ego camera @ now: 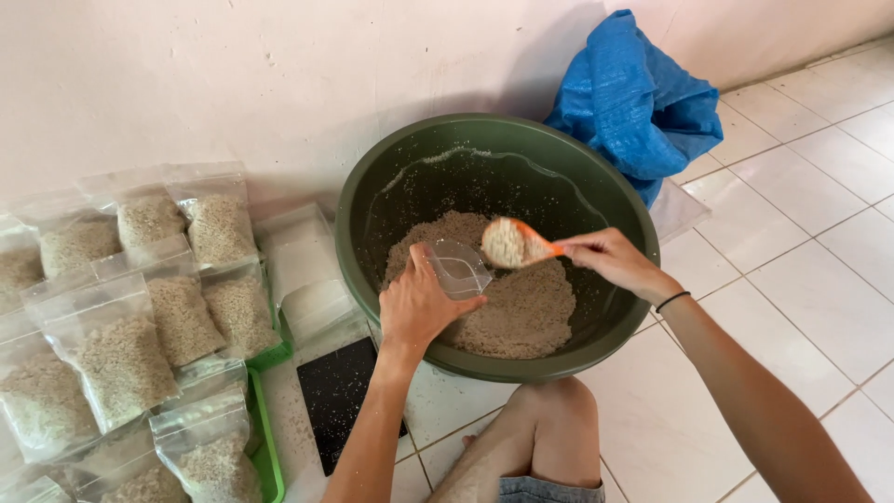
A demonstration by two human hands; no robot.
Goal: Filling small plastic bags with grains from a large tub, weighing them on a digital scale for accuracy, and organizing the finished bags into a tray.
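A large dark green basin (372, 186) sits on the floor, holding a heap of pale beige granules (531, 307). My left hand (414, 303) holds an open clear plastic bag (458, 268) over the heap, its mouth facing right. My right hand (610, 261) grips the handle of an orange scoop (514, 242) heaped with granules, its bowl right at the bag's mouth. A black band circles my right wrist.
Several filled clear bags (177, 317) lie stacked at left against the wall, some in a green tray (265, 456). Empty clear bags (303, 270) and a black flat scale (340, 396) lie beside the basin. A blue sack (638, 102) leans behind it. My knee (549, 419) is below.
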